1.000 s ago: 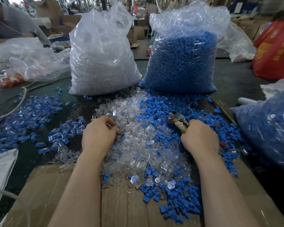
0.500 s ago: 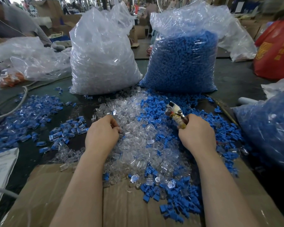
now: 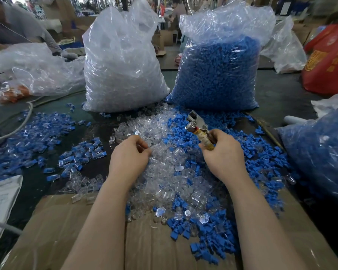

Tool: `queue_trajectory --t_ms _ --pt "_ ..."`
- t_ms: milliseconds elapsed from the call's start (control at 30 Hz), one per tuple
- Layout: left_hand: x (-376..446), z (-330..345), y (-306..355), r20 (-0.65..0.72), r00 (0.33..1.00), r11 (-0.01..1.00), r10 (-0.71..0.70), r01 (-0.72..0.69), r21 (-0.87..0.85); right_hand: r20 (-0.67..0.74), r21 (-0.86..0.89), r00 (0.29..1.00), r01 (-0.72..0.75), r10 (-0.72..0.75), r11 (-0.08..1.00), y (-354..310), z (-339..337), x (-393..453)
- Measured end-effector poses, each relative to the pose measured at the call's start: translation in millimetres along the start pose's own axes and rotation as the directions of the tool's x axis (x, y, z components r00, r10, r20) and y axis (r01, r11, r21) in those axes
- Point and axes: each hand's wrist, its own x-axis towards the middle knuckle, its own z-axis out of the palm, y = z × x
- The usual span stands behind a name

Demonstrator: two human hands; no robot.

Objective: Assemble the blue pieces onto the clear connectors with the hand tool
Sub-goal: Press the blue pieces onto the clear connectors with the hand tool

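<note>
Clear connectors [image 3: 160, 152] heap mid-worktop, blue pieces [image 3: 261, 152] spilling rightward. Left hand [image 3: 128, 156] curls into the clear heap; what it holds is hidden. Right hand [image 3: 222, 154] grips the hand tool [image 3: 198, 126], raised. Two full bags crowd the far edge.

Flattened cardboard sheet [image 3: 70, 230] at near edge, red bag [image 3: 328, 59] far right, white cable [image 3: 18, 123] left, paper [image 3: 0, 197] beside it
</note>
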Motion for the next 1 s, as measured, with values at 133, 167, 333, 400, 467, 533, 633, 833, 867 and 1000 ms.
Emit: queue_trajectory --t_ms 133,167,333,400,467,533,633,833,867,1000 --pt "0 -1 -1 0.038 0.999 0.989 -0.007 0.013 -0.15 0.009 0.083 1.0 0.018 -0.019 0.996 -4 -1 -1" --pt "0 -2 0 0.045 0.999 0.978 -0.018 0.027 -0.205 0.012 0.108 1.0 0.015 -0.017 0.994 -4 -1 -1" --pt "-4 -4 1 0.099 0.995 0.952 -0.018 0.047 -0.303 0.003 0.223 1.0 0.017 -0.018 0.975 -6 -2 -1" --pt "-4 -4 2 0.087 0.996 0.955 -0.027 0.052 -0.293 -0.006 0.242 1.0 0.023 -0.023 0.97 -6 -2 -1" --pt "-4 -4 4 0.033 0.999 0.962 -0.02 0.028 -0.272 -0.01 0.274 1.0 0.024 -0.022 0.961 -6 -2 -1" --pt "-4 -6 9 -0.035 0.999 0.945 -0.001 -0.011 -0.327 -0.01 0.318 1.0 0.028 -0.026 0.948 -6 -2 -2" --pt "-4 -7 20 -0.047 0.999 0.873 0.019 -0.039 -0.486 0.012 0.383 0.998 0.05 -0.059 0.922 -8 -3 -4" --pt "-11 -4 36 0.073 0.987 0.778 0.143 -0.066 -0.625 0.028 0.446 0.993 0.093 -0.118 0.89 -14 -3 -6" --pt "-12 -3 38 0.091 0.984 0.766 0.153 -0.06 -0.641 0.027 0.452 0.991 0.103 -0.129 0.886 -15 -3 -6" --pt "-11 0 40 0.097 0.979 0.753 0.18 -0.074 -0.654 0.022 0.459 0.988 0.126 -0.152 0.88 -17 -2 -7"
